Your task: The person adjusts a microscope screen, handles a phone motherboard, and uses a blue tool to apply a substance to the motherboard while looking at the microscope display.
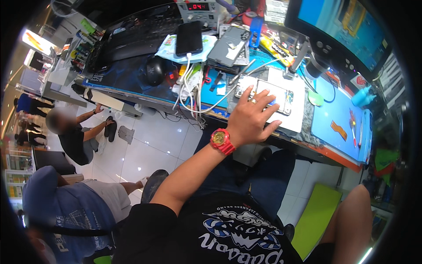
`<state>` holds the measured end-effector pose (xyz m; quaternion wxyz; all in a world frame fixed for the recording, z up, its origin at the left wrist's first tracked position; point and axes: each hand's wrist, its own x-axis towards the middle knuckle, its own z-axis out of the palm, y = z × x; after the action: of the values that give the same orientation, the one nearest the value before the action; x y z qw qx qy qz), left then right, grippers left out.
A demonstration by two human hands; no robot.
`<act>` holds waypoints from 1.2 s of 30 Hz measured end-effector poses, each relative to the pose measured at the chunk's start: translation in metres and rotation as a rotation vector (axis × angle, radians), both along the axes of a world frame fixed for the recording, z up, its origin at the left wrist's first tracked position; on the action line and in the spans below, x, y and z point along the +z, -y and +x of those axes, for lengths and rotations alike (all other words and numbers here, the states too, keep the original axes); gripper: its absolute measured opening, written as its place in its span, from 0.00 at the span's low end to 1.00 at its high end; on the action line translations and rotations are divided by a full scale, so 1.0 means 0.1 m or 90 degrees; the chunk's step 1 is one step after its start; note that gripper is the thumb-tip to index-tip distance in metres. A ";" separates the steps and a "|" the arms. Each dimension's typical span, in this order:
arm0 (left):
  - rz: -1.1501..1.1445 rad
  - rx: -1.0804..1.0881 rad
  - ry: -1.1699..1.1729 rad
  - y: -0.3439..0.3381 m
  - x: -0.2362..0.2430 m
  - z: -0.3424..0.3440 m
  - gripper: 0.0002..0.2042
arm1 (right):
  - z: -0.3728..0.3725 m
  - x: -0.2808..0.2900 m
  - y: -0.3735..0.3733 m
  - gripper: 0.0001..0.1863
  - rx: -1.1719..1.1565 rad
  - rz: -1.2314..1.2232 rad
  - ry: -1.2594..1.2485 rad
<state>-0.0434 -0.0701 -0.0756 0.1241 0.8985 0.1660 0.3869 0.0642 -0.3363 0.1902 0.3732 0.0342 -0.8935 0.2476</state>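
My left hand [251, 115], with a red watch [222, 141] on its wrist, lies palm down with spread fingers over an opened phone [286, 97]. The phone's inner parts and frame show beyond the fingertips; its near part is covered by the hand. Beneath it is a white board [295, 122] at the bench edge. Whether the fingers press on the phone or only rest there, I cannot tell. My right arm [351, 220] is bent at the lower right, and its hand is out of sight.
A blue mat [327, 125] with an orange flex cable [338, 130] lies to the right, below a monitor [347, 31]. Leftward are a black phone [189, 38] with a white cable, a grey phone [227, 46] and a mouse [154, 71]. Other people sit at the left.
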 end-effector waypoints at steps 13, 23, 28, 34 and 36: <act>0.023 0.008 -0.053 -0.01 0.08 0.02 0.18 | -0.22 -0.23 0.12 0.10 -0.103 0.012 -0.045; 0.027 0.006 -0.094 0.03 0.11 0.02 0.18 | 0.10 -0.24 0.22 0.07 -0.177 0.016 -0.065; 0.023 0.011 -0.103 0.03 0.12 0.02 0.18 | 0.27 -0.28 0.27 0.05 -0.189 0.012 -0.071; 0.018 0.019 -0.095 0.01 0.09 -0.02 0.19 | 0.49 -0.33 0.22 0.04 -0.239 0.013 -0.074; 0.024 0.020 -0.096 0.02 0.12 0.00 0.19 | 0.71 -0.43 0.28 0.03 -0.302 0.023 -0.093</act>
<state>-0.0435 -0.0723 -0.0633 0.0886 0.9246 0.1815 0.3229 0.1356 -0.3643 0.1468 0.4841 -0.1522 -0.8513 0.1336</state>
